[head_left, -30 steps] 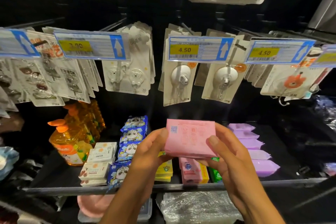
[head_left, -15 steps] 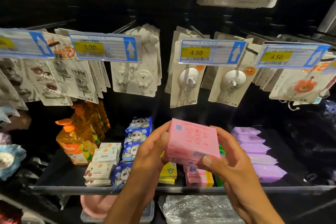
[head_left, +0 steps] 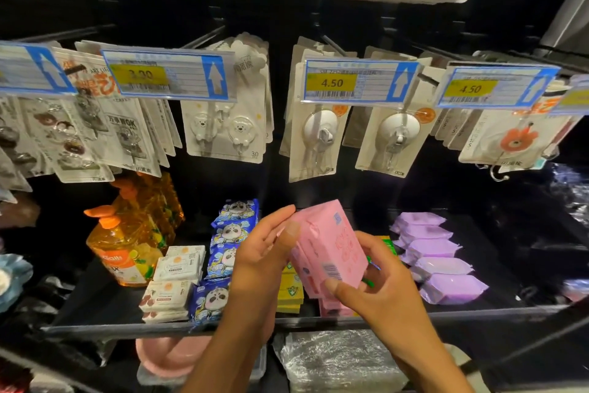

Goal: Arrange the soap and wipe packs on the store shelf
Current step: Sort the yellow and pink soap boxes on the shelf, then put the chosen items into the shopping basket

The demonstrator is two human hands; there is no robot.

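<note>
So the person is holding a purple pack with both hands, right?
No. The pack held by the left hand and right hand is pink, not purple; the head view shows it. The purple packs lie on the shelf.

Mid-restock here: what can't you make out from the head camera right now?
Stock behind the pink pack: head view, hidden by it, the left hand and right hand.
Leftmost price tag: cut by the left frame edge.
Small print on the 3.00 tag: blurred.
Far right of the shelf: too dark.
</note>
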